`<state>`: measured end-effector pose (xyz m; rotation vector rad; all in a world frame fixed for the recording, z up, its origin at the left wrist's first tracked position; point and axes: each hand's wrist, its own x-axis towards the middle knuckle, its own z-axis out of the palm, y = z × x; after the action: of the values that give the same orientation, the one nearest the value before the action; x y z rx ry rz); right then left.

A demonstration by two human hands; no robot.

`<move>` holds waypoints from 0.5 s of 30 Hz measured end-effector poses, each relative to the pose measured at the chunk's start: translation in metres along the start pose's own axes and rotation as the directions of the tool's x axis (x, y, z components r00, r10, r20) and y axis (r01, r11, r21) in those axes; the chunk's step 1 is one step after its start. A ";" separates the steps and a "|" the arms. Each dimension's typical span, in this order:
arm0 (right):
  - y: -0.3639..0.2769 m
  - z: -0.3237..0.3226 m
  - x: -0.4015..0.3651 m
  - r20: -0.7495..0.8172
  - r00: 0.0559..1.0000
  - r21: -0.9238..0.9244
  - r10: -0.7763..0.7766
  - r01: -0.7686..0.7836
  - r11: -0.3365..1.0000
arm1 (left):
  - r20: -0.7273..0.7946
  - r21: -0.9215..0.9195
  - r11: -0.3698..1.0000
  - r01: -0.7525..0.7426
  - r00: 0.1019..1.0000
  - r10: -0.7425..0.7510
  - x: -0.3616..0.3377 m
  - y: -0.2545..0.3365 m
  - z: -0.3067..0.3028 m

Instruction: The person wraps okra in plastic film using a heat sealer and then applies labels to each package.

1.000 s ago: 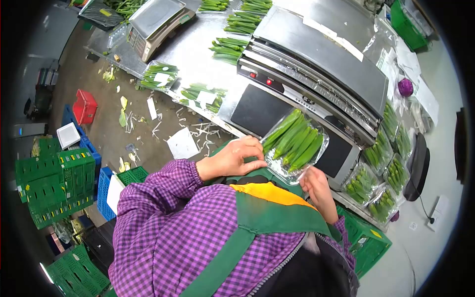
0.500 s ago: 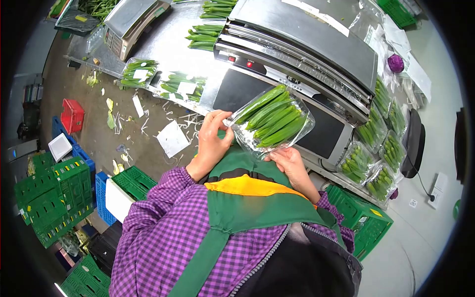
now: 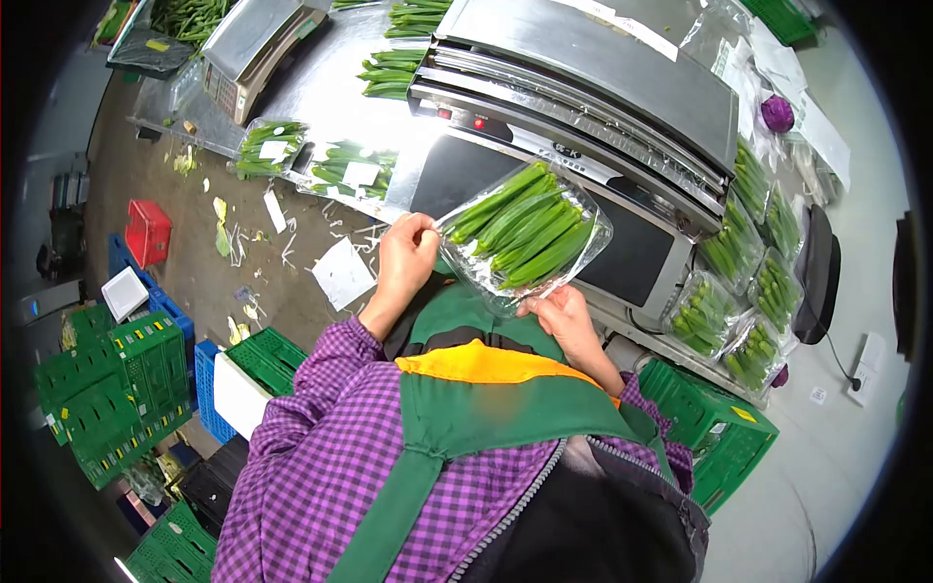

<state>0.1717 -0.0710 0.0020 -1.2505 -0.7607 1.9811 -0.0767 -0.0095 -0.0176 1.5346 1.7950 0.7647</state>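
Observation:
Both my hands hold a clear plastic tray of green okra (image 3: 520,233), wrapped in film, tilted above the black plate of the wrapping machine (image 3: 466,170). My left hand (image 3: 406,255) grips the tray's left end with fingers curled on its edge. My right hand (image 3: 559,313) pinches the near lower corner from below.
Wrapped okra trays (image 3: 753,291) pile up at the right of the machine. Labelled trays (image 3: 340,167) and loose okra bundles (image 3: 389,76) lie on the steel table, with a scale (image 3: 253,44) at the far left. Green crates (image 3: 107,379), a red basket (image 3: 146,233) and scraps cover the floor.
The tray has shifted slightly left and up in my hands. My left hand's fingers have curled tighter on its left end; my right hand stays under the near corner.

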 end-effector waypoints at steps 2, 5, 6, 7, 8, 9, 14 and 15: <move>0.001 -0.006 -0.001 0.013 1.000 -0.024 0.008 -0.008 1.000 | 0.188 -0.412 0.849 0.332 0.942 -0.277 0.009 0.000 -0.002; 0.000 -0.010 -0.001 0.052 0.999 0.057 -0.005 0.003 0.998 | 0.555 -0.687 0.281 0.670 0.733 -0.393 0.015 0.010 -0.009; -0.005 -0.008 -0.002 0.049 0.999 0.072 -0.012 0.009 0.997 | 0.643 -0.693 0.112 0.713 0.680 -0.353 0.017 0.017 -0.013; -0.008 -0.008 -0.002 0.044 0.999 0.087 -0.020 0.016 0.996 | 0.722 -0.667 -0.058 0.742 0.626 -0.294 0.018 0.020 -0.014; -0.007 -0.011 0.000 0.038 0.999 0.087 -0.022 0.018 0.996 | 0.749 -0.655 -0.109 0.748 0.625 -0.218 0.017 0.020 -0.013; -0.005 -0.017 0.002 0.085 0.996 0.082 -0.017 0.010 0.997 | 0.753 -0.652 -0.108 0.751 0.622 -0.214 0.018 0.022 -0.012; -0.012 -0.024 0.009 0.102 0.992 0.095 -0.072 0.062 0.994 | 0.740 -0.639 -0.249 0.728 0.670 0.058 0.022 0.052 -0.022; -0.019 -0.025 0.008 0.119 0.990 0.097 -0.076 0.064 0.993 | 0.737 -0.622 -0.242 0.745 0.661 0.139 0.023 0.055 -0.026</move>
<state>0.1960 -0.0500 0.0030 -1.0420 -0.7518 2.0263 -0.0654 0.0208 0.0390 -0.0602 0.4579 0.8162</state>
